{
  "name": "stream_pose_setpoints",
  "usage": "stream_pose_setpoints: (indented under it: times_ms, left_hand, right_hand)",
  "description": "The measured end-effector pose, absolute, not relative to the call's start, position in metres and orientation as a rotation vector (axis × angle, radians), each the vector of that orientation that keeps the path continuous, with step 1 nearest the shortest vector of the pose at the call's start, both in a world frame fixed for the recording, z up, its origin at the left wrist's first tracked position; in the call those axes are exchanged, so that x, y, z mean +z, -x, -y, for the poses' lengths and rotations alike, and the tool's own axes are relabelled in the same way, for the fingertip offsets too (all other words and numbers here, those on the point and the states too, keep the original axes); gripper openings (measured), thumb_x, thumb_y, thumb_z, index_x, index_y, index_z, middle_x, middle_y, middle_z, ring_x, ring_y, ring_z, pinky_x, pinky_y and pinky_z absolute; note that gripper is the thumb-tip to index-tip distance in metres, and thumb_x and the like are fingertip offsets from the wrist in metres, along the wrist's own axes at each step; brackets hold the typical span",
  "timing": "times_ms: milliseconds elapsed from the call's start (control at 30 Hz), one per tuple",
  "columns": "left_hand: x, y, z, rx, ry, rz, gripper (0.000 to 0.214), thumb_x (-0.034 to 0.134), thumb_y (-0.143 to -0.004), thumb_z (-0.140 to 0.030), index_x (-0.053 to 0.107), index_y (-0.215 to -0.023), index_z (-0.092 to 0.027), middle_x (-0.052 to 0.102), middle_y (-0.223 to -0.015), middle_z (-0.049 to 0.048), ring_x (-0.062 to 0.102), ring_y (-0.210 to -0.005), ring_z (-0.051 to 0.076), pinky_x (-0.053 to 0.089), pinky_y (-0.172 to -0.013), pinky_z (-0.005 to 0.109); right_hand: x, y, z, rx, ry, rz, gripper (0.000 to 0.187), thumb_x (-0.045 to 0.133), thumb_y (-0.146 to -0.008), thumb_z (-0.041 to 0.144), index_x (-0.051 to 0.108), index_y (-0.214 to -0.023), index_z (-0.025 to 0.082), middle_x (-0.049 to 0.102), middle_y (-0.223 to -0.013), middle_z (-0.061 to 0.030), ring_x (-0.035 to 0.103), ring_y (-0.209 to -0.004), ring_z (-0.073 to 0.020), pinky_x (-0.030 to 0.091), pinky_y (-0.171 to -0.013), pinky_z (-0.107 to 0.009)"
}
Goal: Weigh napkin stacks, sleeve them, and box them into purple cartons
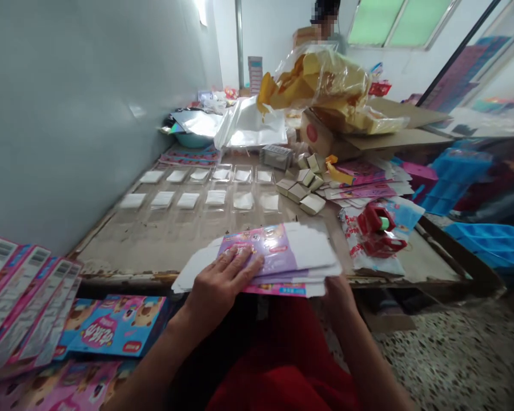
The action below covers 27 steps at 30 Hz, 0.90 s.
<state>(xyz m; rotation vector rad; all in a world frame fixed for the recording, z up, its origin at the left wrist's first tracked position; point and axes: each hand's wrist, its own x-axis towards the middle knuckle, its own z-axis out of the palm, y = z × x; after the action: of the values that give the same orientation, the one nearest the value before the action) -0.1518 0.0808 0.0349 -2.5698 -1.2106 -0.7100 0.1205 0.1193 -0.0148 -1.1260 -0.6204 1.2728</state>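
Note:
A stack of flat printed cartons (276, 251), purple and pink with white flaps, lies over the table's front edge. My left hand (225, 275) rests on its top with the fingers spread flat. At the stack's right corner, my right hand (339, 294) grips the edge; its fingers are mostly hidden under the cartons. Beyond the stack, two rows of clear plastic trays (216, 198) hold white folded pieces. Several small cream-coloured boxes (298, 192) sit in a cluster to their right.
A red tape dispenser (379, 228) sits on a plastic bag at right. More flat cartons (368, 181) lie behind it. Finished-looking printed boxes (111, 325) stand at lower left. Blue plastic baskets (492, 245) are at far right. Yellow material in clear plastic (317, 80) fills the back; a person stands beyond.

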Motion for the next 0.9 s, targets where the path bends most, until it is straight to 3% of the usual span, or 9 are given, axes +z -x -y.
stream_pose_setpoints:
  times_ms: [100, 200, 333, 400, 500, 633, 700, 767, 900]
  left_hand:
    - [-0.002, 0.161, -0.102, -0.417, 2.531, 1.114, 0.053, 0.058, -0.092, -0.008, 0.058, -0.142, -0.027, 0.061, -0.146, 0.0082, 0.061, -0.129, 0.039, 0.056, -0.101, 0.054]
    - [-0.023, 0.167, -0.111, -0.335, 2.569, 1.196, 0.059, 0.063, -0.09, -0.01, 0.054, -0.145, -0.03, 0.058, -0.149, 0.0056, 0.057, -0.133, 0.035, 0.052, -0.107, 0.05]
    - [-0.031, 0.155, -0.109, -0.223, 2.623, 1.349, 0.087, 0.084, -0.074, -0.046, 0.047, -0.15, -0.025, 0.055, -0.151, 0.013, 0.053, -0.134, 0.037, 0.048, -0.109, 0.05]
    - [-0.032, 0.145, -0.109, -0.239, 2.607, 1.426, 0.101, 0.081, -0.064, -0.066, 0.048, -0.15, -0.023, 0.055, -0.15, 0.0178, 0.053, -0.132, 0.042, 0.046, -0.107, 0.056]
    - [-0.028, 0.138, -0.121, -0.365, 2.676, 1.547, 0.098, 0.064, -0.064, -0.082, 0.054, -0.145, -0.026, 0.051, -0.152, 0.0194, 0.045, -0.137, 0.045, 0.034, -0.111, 0.065]
    - [-0.007, 0.147, -0.166, -0.415, 2.766, 1.827, 0.092, 0.067, -0.072, -0.078, 0.051, -0.146, -0.027, 0.036, -0.161, 0.0192, 0.028, -0.149, 0.042, 0.018, -0.119, 0.065]
    - [0.003, 0.151, -0.197, -0.369, 2.783, 1.929, 0.098, 0.078, -0.067, -0.071, 0.05, -0.146, -0.021, 0.049, -0.149, 0.02, 0.041, -0.14, 0.04, 0.031, -0.115, 0.057]
    - [0.011, 0.151, -0.226, -0.304, 2.834, 1.945, 0.092, 0.085, -0.058, -0.066, 0.061, -0.134, -0.019, 0.064, -0.127, 0.0154, 0.058, -0.12, 0.036, 0.045, -0.102, 0.047]
    - [0.035, 0.145, -0.259, -0.242, 2.967, 1.9, 0.068, 0.09, -0.054, -0.05, 0.068, -0.109, -0.015, 0.066, -0.11, 0.0128, 0.063, -0.101, 0.032, 0.049, -0.082, 0.038]
  right_hand:
    - [-0.025, -0.141, -0.1, 1.18, 1.18, 0.442, 0.037, 0.088, -0.066, 0.039, 0.07, -0.093, 0.022, 0.073, -0.076, 0.0011, 0.068, -0.065, -0.0145, 0.057, -0.06, -0.024]
    - [-0.028, -0.146, -0.082, 1.096, 1.282, 0.496, 0.036, 0.088, -0.069, 0.042, 0.07, -0.091, 0.02, 0.071, -0.071, 0.0022, 0.065, -0.062, -0.0124, 0.054, -0.06, -0.021]
    - [-0.02, -0.13, -0.087, 1.115, 1.381, 0.771, 0.034, 0.079, -0.08, 0.049, 0.071, -0.095, 0.02, 0.073, -0.076, -0.0019, 0.066, -0.065, -0.0177, 0.054, -0.062, -0.028]
    - [-0.015, -0.119, -0.1, 1.027, 1.447, 1.021, 0.035, 0.072, -0.085, 0.052, 0.072, -0.097, 0.019, 0.074, -0.083, -0.0063, 0.067, -0.072, -0.0221, 0.055, -0.066, -0.033]
    - [-0.014, -0.107, -0.121, 0.762, 1.5, 1.421, 0.033, 0.065, -0.09, 0.051, 0.075, -0.096, 0.021, 0.074, -0.095, -0.0107, 0.066, -0.087, -0.0281, 0.053, -0.079, -0.041]
    - [-0.026, -0.09, -0.139, 0.609, 1.463, 1.662, 0.03, 0.061, -0.092, 0.045, 0.074, -0.106, 0.022, 0.072, -0.107, -0.0126, 0.064, -0.099, -0.0313, 0.05, -0.091, -0.047]
    - [-0.033, -0.079, -0.144, 0.542, 1.453, 1.714, 0.032, 0.062, -0.091, 0.041, 0.072, -0.115, 0.022, 0.071, -0.112, -0.013, 0.063, -0.104, -0.0327, 0.049, -0.095, -0.05]
    - [-0.037, -0.069, -0.149, 0.489, 1.455, 1.768, 0.035, 0.064, -0.089, 0.036, 0.069, -0.121, 0.022, 0.07, -0.116, -0.013, 0.061, -0.109, -0.0344, 0.047, -0.098, -0.052]
    - [-0.031, -0.064, -0.155, 0.589, 1.459, 1.749, 0.047, 0.068, -0.085, 0.034, 0.064, -0.13, 0.021, 0.068, -0.122, -0.0141, 0.06, -0.113, -0.0362, 0.047, -0.099, -0.054]
